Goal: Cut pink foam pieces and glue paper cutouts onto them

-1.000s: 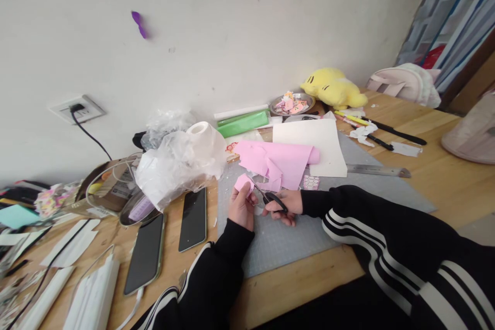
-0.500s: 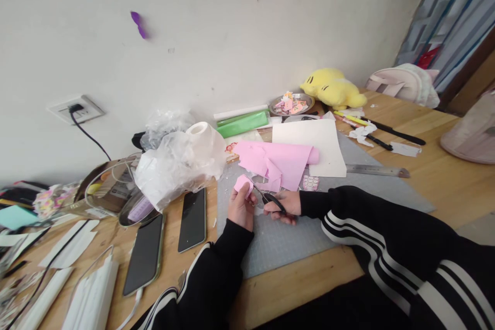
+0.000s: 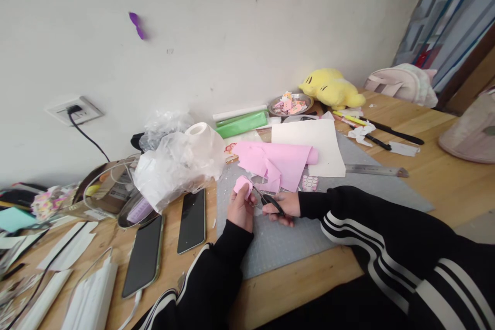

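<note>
My left hand pinches a small pink paper piece above the grey cutting mat. My right hand grips black-handled scissors, whose blades point up-left into the pink piece. Just behind my hands lies a larger curled pink sheet with cut edges, partly over a white sheet. Both my sleeves are black with white stripes.
Two phones lie left of the mat, beside a crumpled plastic bag and a paper roll. A metal ruler, pens, a green roll, a dish of scraps and a yellow plush toy sit behind.
Both hands stay nearly in place; the scissors have shifted slightly left against the pink piece. The view has drifted a little.
</note>
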Demonstrator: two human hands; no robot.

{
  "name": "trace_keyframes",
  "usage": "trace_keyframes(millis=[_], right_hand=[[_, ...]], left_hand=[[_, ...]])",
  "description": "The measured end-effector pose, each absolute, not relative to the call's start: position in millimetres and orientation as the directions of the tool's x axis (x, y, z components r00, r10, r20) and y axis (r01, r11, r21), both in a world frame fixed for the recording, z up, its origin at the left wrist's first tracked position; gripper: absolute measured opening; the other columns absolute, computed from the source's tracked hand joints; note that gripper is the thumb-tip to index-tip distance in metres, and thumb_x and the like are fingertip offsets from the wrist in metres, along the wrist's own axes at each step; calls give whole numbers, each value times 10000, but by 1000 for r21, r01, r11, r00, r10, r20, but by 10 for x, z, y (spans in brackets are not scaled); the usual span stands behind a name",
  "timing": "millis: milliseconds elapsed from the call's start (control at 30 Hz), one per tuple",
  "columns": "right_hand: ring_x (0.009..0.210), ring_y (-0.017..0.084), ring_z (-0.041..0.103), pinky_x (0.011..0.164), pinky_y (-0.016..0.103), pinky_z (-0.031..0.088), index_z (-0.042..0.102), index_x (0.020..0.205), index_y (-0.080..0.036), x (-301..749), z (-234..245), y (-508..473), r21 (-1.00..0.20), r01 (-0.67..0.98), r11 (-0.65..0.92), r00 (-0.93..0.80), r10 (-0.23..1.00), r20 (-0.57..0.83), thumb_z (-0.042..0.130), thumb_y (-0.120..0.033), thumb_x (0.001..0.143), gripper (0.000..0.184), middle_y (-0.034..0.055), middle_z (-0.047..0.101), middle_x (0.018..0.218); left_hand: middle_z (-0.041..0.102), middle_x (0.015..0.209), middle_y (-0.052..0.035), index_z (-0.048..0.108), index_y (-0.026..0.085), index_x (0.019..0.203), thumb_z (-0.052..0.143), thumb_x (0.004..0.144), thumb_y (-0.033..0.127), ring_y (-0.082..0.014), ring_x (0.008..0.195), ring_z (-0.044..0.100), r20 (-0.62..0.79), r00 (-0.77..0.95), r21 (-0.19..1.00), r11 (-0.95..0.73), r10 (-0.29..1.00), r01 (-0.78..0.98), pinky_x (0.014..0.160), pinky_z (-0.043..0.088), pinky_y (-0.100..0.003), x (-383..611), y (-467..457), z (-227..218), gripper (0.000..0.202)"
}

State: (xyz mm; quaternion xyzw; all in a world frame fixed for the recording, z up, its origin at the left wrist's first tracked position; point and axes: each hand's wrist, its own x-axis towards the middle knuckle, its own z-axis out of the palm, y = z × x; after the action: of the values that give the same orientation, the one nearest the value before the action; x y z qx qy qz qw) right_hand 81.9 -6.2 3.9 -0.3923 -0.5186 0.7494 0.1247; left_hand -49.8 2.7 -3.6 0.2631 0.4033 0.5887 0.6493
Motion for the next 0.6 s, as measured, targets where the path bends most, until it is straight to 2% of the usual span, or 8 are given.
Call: trace_keyframes(millis=[167,400,600], right_hand=[[337,12,447,321,139,405,424,770,-134,828,22,-51,-876,210,-434,-691,567,-448,484,-393,753,267,-75,451,556],[335,34,480,319,147,408,427,785,-124,814,24,-60,-873,204,-442,-701,557,-446,375,-419,811,300,-53,497,545],[372,56,508,330,170,417,430,801,-118,824,-29,-73,-891,167,-422,-739,545,-396,360,-475,793,364,-34,506,581]], left_hand=[[457,490,87,453,174,695,660,560,243,-28,377,400,-202,-1,828,170,979,-534,365,294,-149,-502,19,-41,257],[411,390,88,434,198,729,576,660,330,-74,311,382,-181,185,829,251,966,-499,300,291,-172,-502,-37,9,205],[412,434,90,441,181,719,609,630,319,-49,315,384,-164,145,834,216,976,-508,309,302,-156,-497,-30,-14,236]])
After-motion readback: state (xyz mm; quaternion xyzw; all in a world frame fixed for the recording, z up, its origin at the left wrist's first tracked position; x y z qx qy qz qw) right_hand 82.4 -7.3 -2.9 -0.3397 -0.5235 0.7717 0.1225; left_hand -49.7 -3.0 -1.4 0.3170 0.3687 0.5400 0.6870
